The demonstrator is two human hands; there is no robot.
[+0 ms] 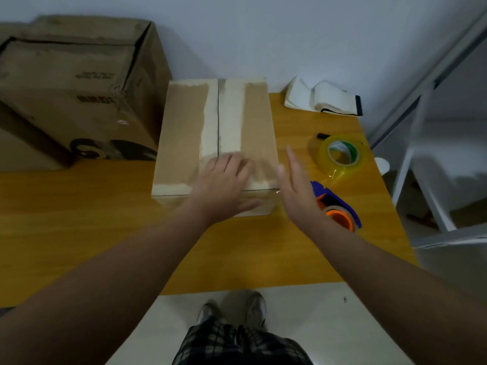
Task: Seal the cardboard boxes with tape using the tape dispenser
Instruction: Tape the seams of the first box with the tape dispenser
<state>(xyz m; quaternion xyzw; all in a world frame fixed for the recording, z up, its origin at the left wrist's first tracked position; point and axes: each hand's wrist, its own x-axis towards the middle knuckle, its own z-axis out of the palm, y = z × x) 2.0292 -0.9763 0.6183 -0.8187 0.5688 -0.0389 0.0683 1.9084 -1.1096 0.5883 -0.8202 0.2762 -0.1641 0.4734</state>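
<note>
Cardboard box point(184, 133) on bench point(79, 219) under flat, spread left grip point(224, 180), right grip point(295, 191) spread empty just beside blue tape dispenser point(340, 206): best held steady, flaps flush, before taping the seam.

Left hand point(224, 180) rests flat on the cardboard box point(184, 138); right hand point(295, 185) hovers open beside it

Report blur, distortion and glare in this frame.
Head view: the left hand on the box and the right hand beside it are motion-blurred; the wide-angle lens bows the table edges; lighting is dim and flat, with small glints on the tape roll.
</note>
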